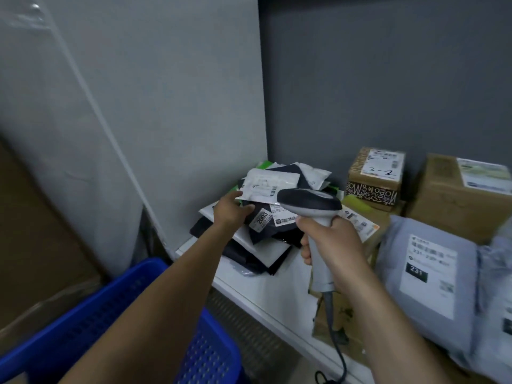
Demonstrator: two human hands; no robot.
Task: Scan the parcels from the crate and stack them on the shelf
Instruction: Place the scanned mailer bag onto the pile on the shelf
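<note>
A heap of flat black and white mailer bags (266, 234) lies on the white shelf (266, 289) against the left wall. My left hand (230, 209) reaches over the heap and grips the near edge of a white labelled parcel (270, 184) on top of it. My right hand (332, 245) grips the handle of a grey barcode scanner (309, 203), whose dark head hangs above the heap. The scanner's cable drops below the shelf edge. The blue plastic crate (91, 322) stands low at the left, under my left forearm; its contents are hidden.
Two cardboard boxes stand at the back of the shelf: a patterned one (374, 178) marked 3-2 and a plain one (457, 195). A grey mailer bag (432, 278) labelled 231 lies at the right on brown boxes. A wrapped white panel (83, 134) leans at the left.
</note>
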